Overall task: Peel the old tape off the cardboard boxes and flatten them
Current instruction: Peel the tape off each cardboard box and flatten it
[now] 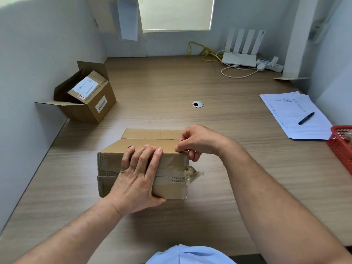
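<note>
One closed box (152,142) sits at the frame's centre on the desk (171,88), with one crumpled tape strip (194,174) hanging off its right side. The left hand (137,180) presses flat on its front face. The right hand (198,141) pinches its top right corner. A second, open box (85,105) stands at upper left, and one pen (306,118) lies on papers (285,111) at right.

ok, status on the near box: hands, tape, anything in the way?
Left hand pressing the box front, steadying it. Right hand pinching tape at the top right corner; a crumpled end hangs loose off the right edge. Nothing in the way.
</note>
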A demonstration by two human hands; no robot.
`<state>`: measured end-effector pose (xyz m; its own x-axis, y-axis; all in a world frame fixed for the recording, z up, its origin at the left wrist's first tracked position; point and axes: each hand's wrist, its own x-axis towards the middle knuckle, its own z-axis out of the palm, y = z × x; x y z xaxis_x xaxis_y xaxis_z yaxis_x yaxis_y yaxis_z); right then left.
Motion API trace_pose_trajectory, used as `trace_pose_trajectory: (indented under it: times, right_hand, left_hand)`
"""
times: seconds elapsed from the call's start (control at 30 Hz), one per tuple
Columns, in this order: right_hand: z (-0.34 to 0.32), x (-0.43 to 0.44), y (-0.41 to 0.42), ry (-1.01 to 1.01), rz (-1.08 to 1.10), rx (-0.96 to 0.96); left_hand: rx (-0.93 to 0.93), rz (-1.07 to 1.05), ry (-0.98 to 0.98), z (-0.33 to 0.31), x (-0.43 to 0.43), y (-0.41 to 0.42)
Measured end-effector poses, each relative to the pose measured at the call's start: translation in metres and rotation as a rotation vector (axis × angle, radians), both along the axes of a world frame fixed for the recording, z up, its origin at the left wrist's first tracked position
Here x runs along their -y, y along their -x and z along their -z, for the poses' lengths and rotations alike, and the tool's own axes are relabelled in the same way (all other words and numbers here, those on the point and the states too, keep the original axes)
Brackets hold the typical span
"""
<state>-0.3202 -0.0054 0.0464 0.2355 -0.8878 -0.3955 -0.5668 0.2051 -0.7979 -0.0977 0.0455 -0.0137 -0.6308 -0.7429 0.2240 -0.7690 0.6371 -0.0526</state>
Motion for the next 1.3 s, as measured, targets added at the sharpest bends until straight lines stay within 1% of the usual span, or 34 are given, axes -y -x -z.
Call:
trace_pose_trajectory:
  times: [0.13,0.2,0.37,0.53,0.63,0.77,0.83,0.93,1.0,1.13,1.3]
  right_hand:
    - [-0.013,0.009,-0.004,-0.058,-0.085,-0.208]
    - [-0.018,0.012,-0.005,-0.076,-0.128,-0.271]
    - [-0.023,0.015,-0.001,-0.139,-0.154,-0.227]
    - [-0.016,0.013,-0.005,-0.053,-0.123,-0.270]
    - [-0.005,0.008,-0.001,0.003,-0.031,-0.188]
    - [0.004,0.002,0.009,0.089,0.167,0.145]
    - [0.005,-0.001,0.016,0.094,0.160,0.233]
    - [0.008,-0.007,0.019,0.039,0.031,0.259]
    - [0.009,-0.007,0.016,0.018,-0.011,0.258]
    - [0.010,-0.005,0.014,0.018,-0.036,0.261]
    - [0.014,-0.003,0.014,-0.006,-0.018,0.332]
  left_hand:
    - [0.030,0.026,-0.001,-0.002,0.001,0.002]
    - [0.043,0.033,-0.004,-0.004,0.003,0.002]
    - [0.058,0.027,-0.009,-0.005,0.003,0.003]
    - [0.064,0.016,-0.016,-0.006,0.006,0.006]
    - [0.030,-0.038,-0.033,-0.006,0.008,0.005]
    - [-0.030,-0.099,-0.037,-0.005,0.009,0.002]
    - [-0.043,-0.081,-0.020,-0.002,0.006,0.000]
    - [-0.045,-0.055,0.006,0.002,0.002,-0.001]
    - [-0.048,-0.052,0.011,0.003,0.002,-0.001]
    - [-0.042,-0.051,0.001,0.003,0.003,-0.001]
    - [-0.037,-0.054,-0.012,0.004,0.004,0.000]
